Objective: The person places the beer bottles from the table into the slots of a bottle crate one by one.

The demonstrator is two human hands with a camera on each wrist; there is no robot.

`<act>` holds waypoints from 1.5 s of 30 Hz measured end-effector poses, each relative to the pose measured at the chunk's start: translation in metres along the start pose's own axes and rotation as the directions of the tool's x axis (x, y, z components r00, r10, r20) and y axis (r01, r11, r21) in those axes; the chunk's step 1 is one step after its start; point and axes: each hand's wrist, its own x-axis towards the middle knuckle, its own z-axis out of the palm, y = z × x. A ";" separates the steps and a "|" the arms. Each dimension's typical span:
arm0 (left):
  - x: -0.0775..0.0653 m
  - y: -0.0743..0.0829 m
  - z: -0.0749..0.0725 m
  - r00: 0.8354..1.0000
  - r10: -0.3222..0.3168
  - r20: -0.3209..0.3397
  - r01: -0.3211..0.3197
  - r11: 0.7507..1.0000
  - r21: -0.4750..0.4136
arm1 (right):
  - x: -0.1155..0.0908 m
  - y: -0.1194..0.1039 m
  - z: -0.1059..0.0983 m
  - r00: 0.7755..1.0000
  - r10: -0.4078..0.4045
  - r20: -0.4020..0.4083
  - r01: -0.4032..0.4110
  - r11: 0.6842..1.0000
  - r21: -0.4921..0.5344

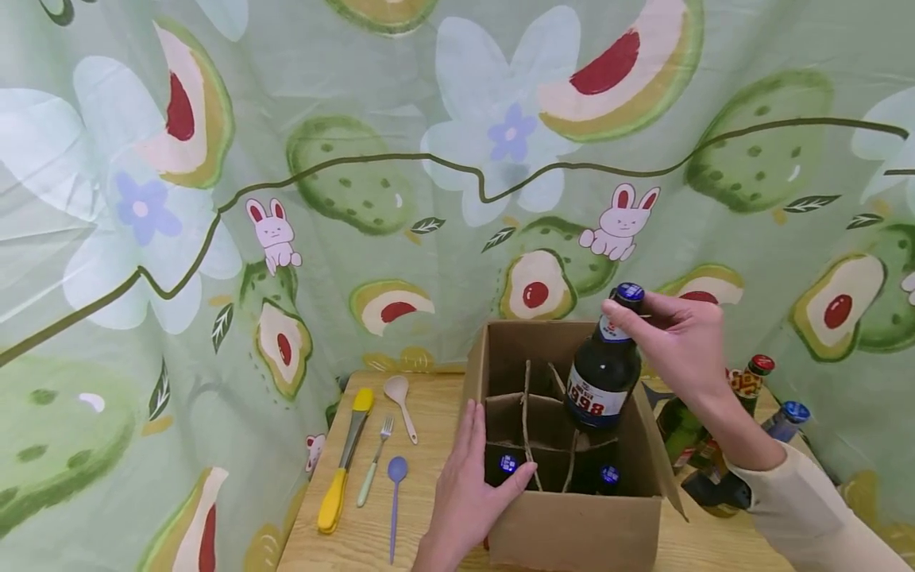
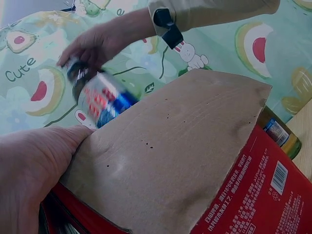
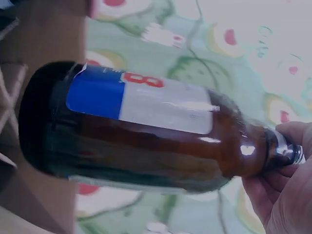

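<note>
My right hand (image 1: 682, 338) grips a dark brown beer bottle (image 1: 602, 381) by its neck, just under the blue cap. The bottle hangs slightly tilted over the back right of a divided cardboard box (image 1: 572, 528), its base overlapping the compartments in the head view. Its white and blue label (image 3: 141, 105) faces the right wrist camera. My left hand (image 1: 472, 488) rests against the box's front left corner, fingers straight along the left side and thumb over the front rim. Inside the box, blue caps show at the front left (image 1: 508, 463) and front right (image 1: 609, 475).
Right of the box stand several bottles, including one with a red cap (image 1: 762, 365) and one with a blue cap (image 1: 795, 411). On the left lie yellow-tipped tongs (image 1: 345, 461), a fork (image 1: 375, 461), a blue spoon (image 1: 396, 477) and a beige spoon (image 1: 402, 397). A printed curtain (image 1: 400, 262) hangs behind.
</note>
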 end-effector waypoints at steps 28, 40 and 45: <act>0.002 0.000 -0.002 1.000 -0.012 -0.014 0.012 1.000 0.011 | -0.008 0.073 0.041 0.783 0.200 0.589 -0.136 0.979 -0.152; 0.001 0.000 0.001 1.000 0.001 -0.013 -0.001 1.000 0.023 | -0.037 0.108 0.049 0.695 0.151 0.703 -0.042 0.984 -0.171; 0.002 0.000 -0.001 1.000 -0.026 0.002 0.026 1.000 0.012 | -0.045 0.109 0.061 0.709 0.071 0.702 0.098 0.975 -0.198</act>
